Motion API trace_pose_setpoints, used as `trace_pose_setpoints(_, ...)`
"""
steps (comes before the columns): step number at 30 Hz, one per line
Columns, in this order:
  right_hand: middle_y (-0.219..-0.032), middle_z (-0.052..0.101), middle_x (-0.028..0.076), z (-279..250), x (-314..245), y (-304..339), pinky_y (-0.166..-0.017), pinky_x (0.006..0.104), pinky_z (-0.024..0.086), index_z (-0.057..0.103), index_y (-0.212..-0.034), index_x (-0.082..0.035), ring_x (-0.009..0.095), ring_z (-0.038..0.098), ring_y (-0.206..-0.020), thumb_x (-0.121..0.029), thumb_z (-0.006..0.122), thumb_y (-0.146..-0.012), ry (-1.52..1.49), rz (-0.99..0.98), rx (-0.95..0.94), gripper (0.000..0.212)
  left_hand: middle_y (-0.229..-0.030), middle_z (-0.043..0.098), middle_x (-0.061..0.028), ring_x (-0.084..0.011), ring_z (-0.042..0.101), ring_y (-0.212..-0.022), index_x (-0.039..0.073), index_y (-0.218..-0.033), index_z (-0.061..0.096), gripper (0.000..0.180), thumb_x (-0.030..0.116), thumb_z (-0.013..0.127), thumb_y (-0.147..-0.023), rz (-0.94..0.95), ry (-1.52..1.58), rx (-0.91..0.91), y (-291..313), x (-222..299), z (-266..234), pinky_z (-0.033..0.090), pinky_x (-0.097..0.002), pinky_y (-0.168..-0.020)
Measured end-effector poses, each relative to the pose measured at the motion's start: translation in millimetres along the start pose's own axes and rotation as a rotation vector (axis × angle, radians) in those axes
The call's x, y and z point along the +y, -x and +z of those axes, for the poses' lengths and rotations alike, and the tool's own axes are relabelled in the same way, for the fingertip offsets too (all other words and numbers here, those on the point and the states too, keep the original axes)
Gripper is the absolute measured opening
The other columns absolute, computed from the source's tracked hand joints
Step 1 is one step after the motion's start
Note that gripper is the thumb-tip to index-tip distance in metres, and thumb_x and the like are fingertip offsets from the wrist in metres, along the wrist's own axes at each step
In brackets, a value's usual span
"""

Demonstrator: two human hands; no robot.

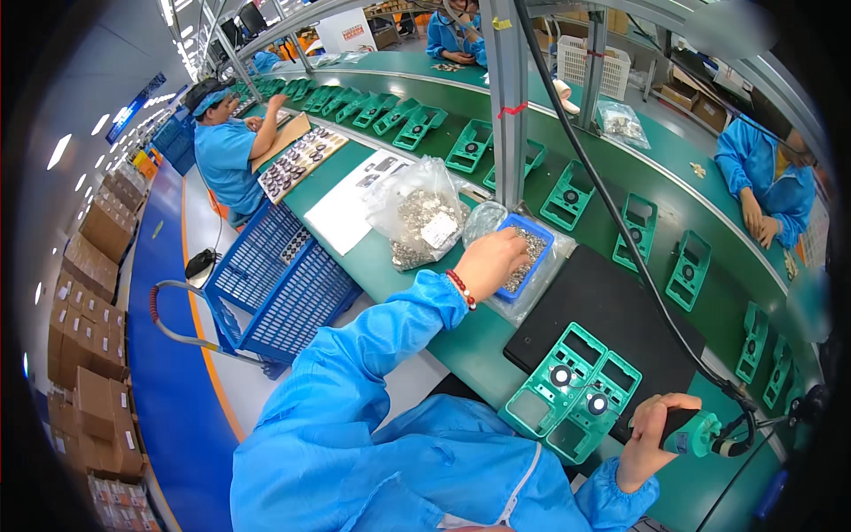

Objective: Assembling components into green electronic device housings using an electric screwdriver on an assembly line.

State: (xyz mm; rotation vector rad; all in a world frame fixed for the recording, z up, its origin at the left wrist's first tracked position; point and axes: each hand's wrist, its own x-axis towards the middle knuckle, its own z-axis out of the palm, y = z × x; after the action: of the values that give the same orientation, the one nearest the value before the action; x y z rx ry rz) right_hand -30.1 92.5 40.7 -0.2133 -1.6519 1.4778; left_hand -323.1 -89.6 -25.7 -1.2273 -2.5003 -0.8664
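My left hand (489,264) reaches over the rim of a small blue tray (546,249) full of tiny metal screws. Its fingers are bent together at the screws, and what lies between the tips is hidden. A black and green electric screwdriver (693,433) is gripped in my right hand (645,442), to the right of the work. Between my arms two green plastic housings (542,410) rest side by side, each with a round black part with a pale centre. They lie partly over a black pad (585,310).
A clear bag of small metal parts (424,217) stands left of the tray. A blue basket (284,279) is left of the bench. Several green housings (567,197) line the conveyor (532,137). A metal post (509,115) and black cable (620,230) rise ahead. Co-workers sit around.
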Motion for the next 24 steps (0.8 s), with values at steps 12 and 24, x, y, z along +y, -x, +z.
trace_pose_setpoints(12, -0.087, 0.065, 0.004, 8, -5, 3, -0.067, 0.0255, 0.05, 0.064, -0.096, -0.002, 0.011, 0.062, -0.076, 0.002, 0.077, -0.082, 0.0, 0.107, 0.028, 0.019, -0.086, 0.064, -0.0118, -0.023, 0.059, -0.079, -0.003, -0.096, 0.072, 0.018, 0.013, 0.065, -0.094, -0.265, 0.545, 0.036, 9, -17, 5, 0.046, -0.0351, -0.073)
trace_pose_setpoints(24, -0.086, 0.06, 0.003, 12, -26, -13, -0.067, 0.0237, 0.046, 0.058, -0.097, -0.003, 0.007, 0.056, -0.076, -0.002, 0.075, -0.084, -0.11, 0.152, -0.081, 0.022, -0.09, 0.071, -0.0134, -0.0262, 0.069, -0.081, -0.001, -0.098, 0.072, 0.012, -0.001, 0.068, -0.087, 0.04, 0.673, -0.333, 60, 153, -10, 0.054, -0.0332, -0.073)
